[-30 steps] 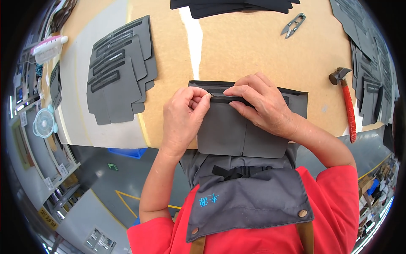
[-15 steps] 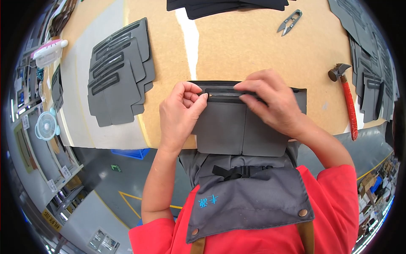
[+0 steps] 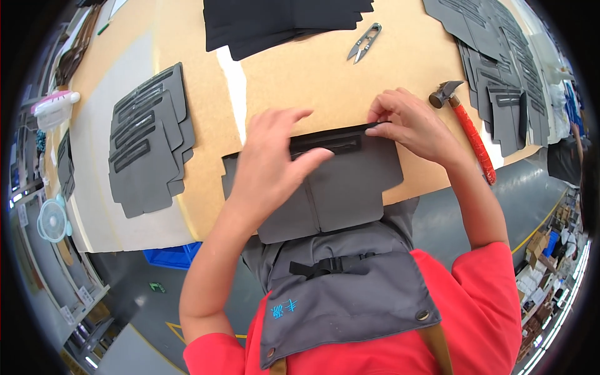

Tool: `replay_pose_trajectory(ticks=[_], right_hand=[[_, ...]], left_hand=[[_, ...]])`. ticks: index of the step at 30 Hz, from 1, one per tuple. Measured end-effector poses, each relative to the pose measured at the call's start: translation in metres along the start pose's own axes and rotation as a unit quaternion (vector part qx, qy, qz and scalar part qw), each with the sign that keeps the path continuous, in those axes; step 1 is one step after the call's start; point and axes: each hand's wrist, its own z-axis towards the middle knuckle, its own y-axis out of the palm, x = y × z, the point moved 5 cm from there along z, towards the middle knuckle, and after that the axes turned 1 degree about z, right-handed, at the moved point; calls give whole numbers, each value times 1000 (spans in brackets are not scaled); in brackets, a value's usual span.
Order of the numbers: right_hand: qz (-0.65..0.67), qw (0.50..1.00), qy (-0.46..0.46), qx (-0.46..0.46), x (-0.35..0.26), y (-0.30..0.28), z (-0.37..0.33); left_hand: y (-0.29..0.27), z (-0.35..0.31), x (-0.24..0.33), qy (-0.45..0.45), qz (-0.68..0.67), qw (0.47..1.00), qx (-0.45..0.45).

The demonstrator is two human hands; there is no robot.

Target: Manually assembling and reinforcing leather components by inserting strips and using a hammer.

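Observation:
A dark grey flat panel (image 3: 350, 181) with notched corners lies at the table's near edge and hangs over it toward my lap. Near its far edge runs a black-framed slot (image 3: 340, 145), and a vertical line divides its middle. My right hand (image 3: 412, 125) pinches the panel's far edge at the right, thumb and fingers closed on it. Over the panel's left part is my left hand (image 3: 269, 156), thumb and fingers spread, holding nothing. It hides the left end of the slot.
Similar grey panels (image 3: 147, 144) overlap at the left; more panels (image 3: 500, 75) are piled at the right. A red-handled hammer (image 3: 472, 140) lies beside that pile. Thread snips (image 3: 364, 44) and black sheets (image 3: 281, 22) lie at the back. A blue crate (image 3: 169, 256) stands below the table.
My left hand has let go of the panel's edge and spread open. My right hand has come down onto the far edge at the right. The panel now sits slightly tilted; the view has shifted.

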Motion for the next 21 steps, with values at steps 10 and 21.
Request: replay_pose_trajectory(ticks=[10,21], right_hand=[[330,938,86,58,-1,49,-23],[359,923,81,114,5,61,-26]], left_hand=[[49,43,-21,-178,-177,889,-383],[52,55,-13,-194,-211,848,-446]])
